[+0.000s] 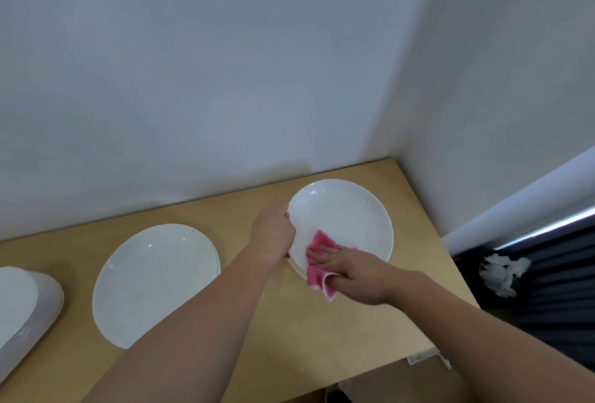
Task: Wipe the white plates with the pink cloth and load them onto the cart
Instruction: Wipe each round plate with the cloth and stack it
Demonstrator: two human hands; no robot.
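Head view, left hand: the left hand (273, 232) is gripping the left rim of the white plate (346, 219), and its fingers (287, 214) are curling tightly over that edge, with only the tips showing on the plate's inner side.
Head view, right hand: the right hand (352, 270) is lying palm down, and its fingers (318, 254) are stretching out straight and close together, pressing the pink cloth (317, 262) flat against the plate. The thumb is hiding beneath the hand, so its hold cannot be told.
Pink cloth: it is spreading out just beyond and beneath the right fingertips, over the near-left part of the plate. Its near end is folding over the plate's rim and hanging under the palm.
White plate: it is sitting on the table (322, 338), directly under the right fingers and held between both hands. A second rim is showing just below it at the near left.
Middle plate: the middle plate (154, 283) is lying well left of the left fingers, apart from them.
Plate stack: the plate stack (22, 306) is sitting farther left still, at the frame's edge.
Bin: the dark bin (547, 274), with crumpled white material in it, is standing off the table, to the right of the right hand.
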